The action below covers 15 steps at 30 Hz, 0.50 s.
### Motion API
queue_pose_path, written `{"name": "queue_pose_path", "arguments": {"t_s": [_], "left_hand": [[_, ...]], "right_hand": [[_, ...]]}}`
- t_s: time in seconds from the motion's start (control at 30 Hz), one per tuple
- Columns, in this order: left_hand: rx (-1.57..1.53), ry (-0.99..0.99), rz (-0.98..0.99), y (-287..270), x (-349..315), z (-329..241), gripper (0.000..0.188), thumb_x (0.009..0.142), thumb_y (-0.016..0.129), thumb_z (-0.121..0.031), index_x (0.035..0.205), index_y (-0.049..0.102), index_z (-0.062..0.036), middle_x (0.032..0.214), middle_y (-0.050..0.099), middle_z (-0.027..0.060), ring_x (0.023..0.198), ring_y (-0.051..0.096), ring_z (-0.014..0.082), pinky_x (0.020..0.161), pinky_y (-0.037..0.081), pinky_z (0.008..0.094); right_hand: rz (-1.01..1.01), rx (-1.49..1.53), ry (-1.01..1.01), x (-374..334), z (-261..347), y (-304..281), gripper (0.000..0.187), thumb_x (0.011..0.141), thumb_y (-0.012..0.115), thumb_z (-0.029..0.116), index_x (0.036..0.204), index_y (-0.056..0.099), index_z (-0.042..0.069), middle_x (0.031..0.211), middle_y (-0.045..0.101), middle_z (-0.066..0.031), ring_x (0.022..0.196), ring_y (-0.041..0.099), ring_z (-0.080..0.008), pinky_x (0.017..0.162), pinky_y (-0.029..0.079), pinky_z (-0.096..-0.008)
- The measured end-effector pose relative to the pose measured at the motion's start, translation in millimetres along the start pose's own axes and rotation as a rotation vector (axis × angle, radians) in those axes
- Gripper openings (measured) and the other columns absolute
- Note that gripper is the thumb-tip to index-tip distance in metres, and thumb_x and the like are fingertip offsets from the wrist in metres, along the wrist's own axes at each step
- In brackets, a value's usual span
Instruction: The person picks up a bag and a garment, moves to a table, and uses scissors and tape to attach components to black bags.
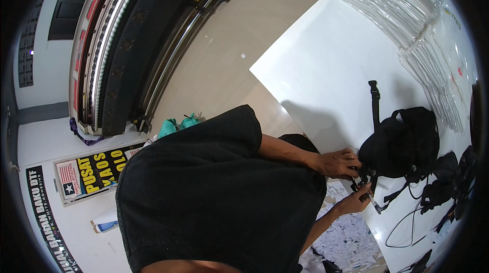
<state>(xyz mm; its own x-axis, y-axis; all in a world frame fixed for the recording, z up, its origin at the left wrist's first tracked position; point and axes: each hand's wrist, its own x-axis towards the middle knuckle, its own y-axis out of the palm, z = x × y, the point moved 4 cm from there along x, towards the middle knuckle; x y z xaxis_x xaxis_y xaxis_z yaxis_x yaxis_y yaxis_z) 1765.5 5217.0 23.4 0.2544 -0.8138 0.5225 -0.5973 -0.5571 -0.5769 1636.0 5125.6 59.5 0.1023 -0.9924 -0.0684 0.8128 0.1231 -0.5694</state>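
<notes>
My left hand is at the edge of the white table, fingers bent and closed on a small dark object beside a black bag. Just below it, my right hand pinches a slim black-and-silver piece, whose shiny end sticks out past the fingers over the tabletop. The piece is too small to name, and I cannot tell whether both hands grip the same thing. The black bag lies right beside my fingers. Its strap with a buckle stretches away across the table.
The white table carries stacks of clear plastic-wrapped packets along its far side. Thin black cable and dark items lie to the right. Paper scraps are heaped below the table edge. A large printer stands at left.
</notes>
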Motion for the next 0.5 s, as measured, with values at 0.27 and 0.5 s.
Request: {"name": "queue_pose_path", "arguments": {"t_s": [0.27,0.5], "left_hand": [[-0.012,-0.019,0.023,1.9,-0.6,0.8,0.023,0.08,0.073,-0.025,0.101,0.07,-0.0169,0.115,0.054,0.0047,0.114,0.043,0.0216,0.096,0.033,0.04],[-0.01,-0.016,0.02,0.1,0.0,0.9,0.026,0.079,0.074,-0.026,0.103,0.07,-0.017,0.115,0.054,0.0045,0.115,0.042,0.0214,0.096,0.033,0.0401]], "right_hand": [[0.017,-0.035,-0.026,-1.6,3.7,1.2,0.033,0.096,0.063,0.027,0.094,0.064,-0.006,0.077,0.064,-0.0106,0.067,0.057,-0.0141,0.059,0.046,-0.0283],[0.008,-0.06,-0.042,0.7,-1.8,-1.2,0.036,0.095,0.065,0.03,0.097,0.066,-0.005,0.079,0.068,-0.0132,0.068,0.064,-0.016,0.059,0.052,-0.0283]]}}
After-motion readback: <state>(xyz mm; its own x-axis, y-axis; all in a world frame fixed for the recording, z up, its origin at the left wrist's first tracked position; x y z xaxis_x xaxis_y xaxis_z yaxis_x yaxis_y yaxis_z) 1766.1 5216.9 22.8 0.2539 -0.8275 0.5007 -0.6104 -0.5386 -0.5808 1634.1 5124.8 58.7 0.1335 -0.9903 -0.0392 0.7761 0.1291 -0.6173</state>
